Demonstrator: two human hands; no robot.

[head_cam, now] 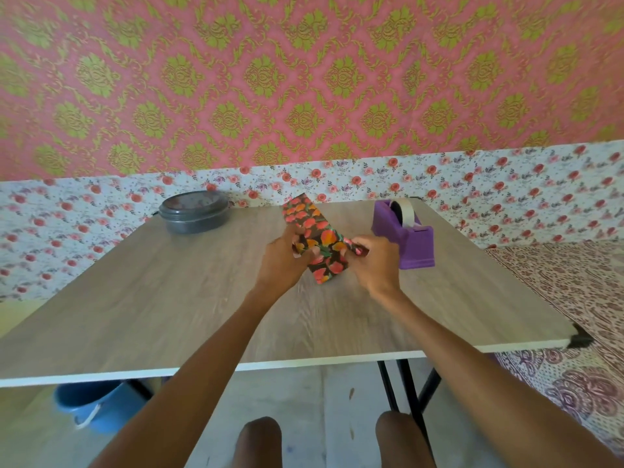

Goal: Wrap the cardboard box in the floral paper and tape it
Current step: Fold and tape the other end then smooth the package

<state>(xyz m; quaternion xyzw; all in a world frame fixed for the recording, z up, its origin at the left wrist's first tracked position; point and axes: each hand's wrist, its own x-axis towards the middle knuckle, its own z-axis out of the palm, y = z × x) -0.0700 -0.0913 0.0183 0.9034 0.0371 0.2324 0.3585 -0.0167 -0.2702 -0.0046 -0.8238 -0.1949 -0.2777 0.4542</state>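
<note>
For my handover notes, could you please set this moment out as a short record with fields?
surface: wooden table
parcel: box covered in floral paper, no bare cardboard showing
left hand: grips the paper on the parcel's left side
right hand: fingers pinch a paper flap on the right
tape dispenser: purple, right of the hands, untouched
container: grey, lidded, far left
under table: blue bucket
</note>
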